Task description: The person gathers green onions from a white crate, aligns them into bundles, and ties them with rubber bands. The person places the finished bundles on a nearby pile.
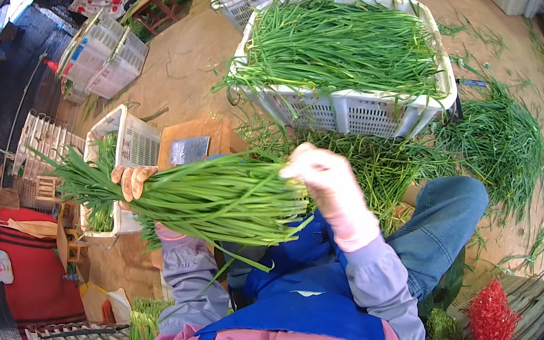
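My left hand (135,184) is wrapped around the leafy part of a thick bunch of green, flat-leaved chives (225,197). The bunch lies sideways above my lap, its leaf tips to the left and its stem ends to the right. Bent fingers of my right hand (323,183) meet the upper corner of the stem ends. That hand is overexposed and blurred, so whether it pinches any stems cannot be made out. Some loose blades droop below the bunch, over my blue apron (307,307).
Beyond my knees stands a white plastic crate (344,112) heaped with chives. Loose greens (498,140) cover the floor at right. A wooden stool (193,132) bears a flat metal plate (189,150), beside another white crate (141,142). Red twine (492,321) hangs at lower right.
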Tool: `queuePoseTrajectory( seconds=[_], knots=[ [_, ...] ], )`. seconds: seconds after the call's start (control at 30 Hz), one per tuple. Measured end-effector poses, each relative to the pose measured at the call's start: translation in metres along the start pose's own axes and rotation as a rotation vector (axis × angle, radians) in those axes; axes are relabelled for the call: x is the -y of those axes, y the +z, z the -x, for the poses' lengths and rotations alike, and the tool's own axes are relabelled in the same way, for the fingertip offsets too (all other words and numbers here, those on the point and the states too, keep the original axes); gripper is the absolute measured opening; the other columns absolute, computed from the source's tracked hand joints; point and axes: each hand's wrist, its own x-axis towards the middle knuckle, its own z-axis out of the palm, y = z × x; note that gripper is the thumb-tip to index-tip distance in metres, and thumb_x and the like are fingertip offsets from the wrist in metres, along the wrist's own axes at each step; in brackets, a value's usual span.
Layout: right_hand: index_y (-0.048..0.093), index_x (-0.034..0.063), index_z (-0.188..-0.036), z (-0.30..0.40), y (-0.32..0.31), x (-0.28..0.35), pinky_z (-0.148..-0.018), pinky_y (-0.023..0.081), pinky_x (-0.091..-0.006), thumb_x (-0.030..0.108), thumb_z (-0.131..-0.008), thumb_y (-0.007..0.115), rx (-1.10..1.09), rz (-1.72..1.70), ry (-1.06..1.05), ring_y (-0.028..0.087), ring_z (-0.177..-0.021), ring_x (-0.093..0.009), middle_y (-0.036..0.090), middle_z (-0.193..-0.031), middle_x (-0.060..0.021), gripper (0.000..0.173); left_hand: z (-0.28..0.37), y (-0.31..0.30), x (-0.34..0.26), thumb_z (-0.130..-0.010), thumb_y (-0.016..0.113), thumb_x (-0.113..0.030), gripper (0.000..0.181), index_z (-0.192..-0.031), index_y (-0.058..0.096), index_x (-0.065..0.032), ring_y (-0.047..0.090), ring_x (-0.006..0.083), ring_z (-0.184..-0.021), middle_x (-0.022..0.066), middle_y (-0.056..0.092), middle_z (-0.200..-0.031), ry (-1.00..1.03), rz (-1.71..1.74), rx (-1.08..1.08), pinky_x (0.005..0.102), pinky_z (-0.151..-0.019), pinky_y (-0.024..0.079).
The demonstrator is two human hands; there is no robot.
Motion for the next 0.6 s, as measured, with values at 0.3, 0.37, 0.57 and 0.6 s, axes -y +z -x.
queuePoseTrajectory(
  seconds=[0.3,0.37,0.57,0.6],
  knots=[
    [0.07,0.0105,-0.101,0.025,-0.073,-0.008,-0.088,0.048,-0.0352,0.014,-0.077,0.069,-0.118,1.212,-0.217,0.06,-0.099,-0.025,0.067,-0.102,-0.0067,0.025,0.003,0.002,0.0,-0.083,0.066,-0.01,0.036,-0.112,0.046,-0.0075,0.054,0.0132,-0.08,-0.0026,0.052,-0.081,0.187,-0.038,-0.084,0.0353,-0.099,0.04],
    [0.066,0.0096,-0.107,0.024,-0.029,-0.018,-0.087,0.048,-0.036,0.013,-0.078,0.067,-0.076,0.922,-0.351,0.061,-0.097,-0.027,0.066,-0.103,-0.0094,0.03,0.007,0.002,0.0,-0.085,0.066,-0.014,0.035,-0.112,0.045,-0.0068,0.054,0.0138,-0.08,-0.0025,0.052,-0.081,0.193,-0.138,-0.117,0.0348,-0.097,0.042],
    [0.068,0.0077,-0.091,0.035,0.015,-0.067,-0.072,0.048,-0.036,0.014,-0.079,0.067,-0.178,0.854,-0.289,0.06,-0.079,-0.027,0.063,-0.083,-0.0066,0.014,0.013,-0.003,-0.01,-0.086,0.064,-0.016,0.035,-0.113,0.045,-0.0064,0.053,0.0143,-0.081,-0.0023,0.052,-0.082,0.215,-0.216,-0.259,0.0336,-0.097,0.042],
    [0.068,0.0076,-0.087,0.036,0.02,-0.066,-0.07,0.048,-0.0333,0.012,-0.079,0.067,-0.218,0.791,-0.193,0.06,-0.076,-0.027,0.062,-0.082,-0.0063,0.01,0.015,-0.004,-0.01,-0.086,0.064,-0.016,0.035,-0.113,0.044,-0.0064,0.053,0.0144,-0.081,-0.0022,0.052,-0.082,0.21,-0.198,-0.261,0.0336,-0.096,0.042]
  ],
)
